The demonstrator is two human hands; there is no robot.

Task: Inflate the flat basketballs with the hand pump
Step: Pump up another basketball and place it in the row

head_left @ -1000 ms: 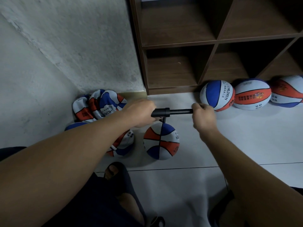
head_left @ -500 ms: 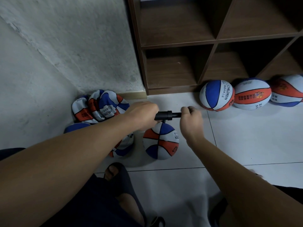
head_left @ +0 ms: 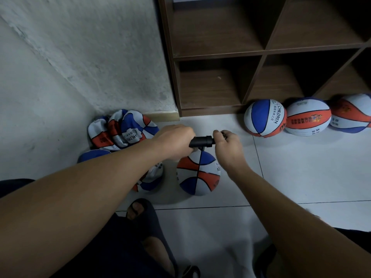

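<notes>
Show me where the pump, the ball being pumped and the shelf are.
pump (head_left: 200,141), head view, on its black barrel.
ball being pumped (head_left: 197,173), head view, near its middle.
shelf (head_left: 218,54), head view, on a horizontal board.

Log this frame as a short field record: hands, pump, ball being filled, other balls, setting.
left hand: grips pump barrel
right hand: grips pump handle, close against barrel
hand pump: black, horizontal, needle hose down into ball
ball being filled: red, white, blue, round, on floor tiles
flat basketballs: crumpled pile by wall
inflated basketballs: three in a row at the wooden shelf unit
shelf compartments: no balls visible
</notes>
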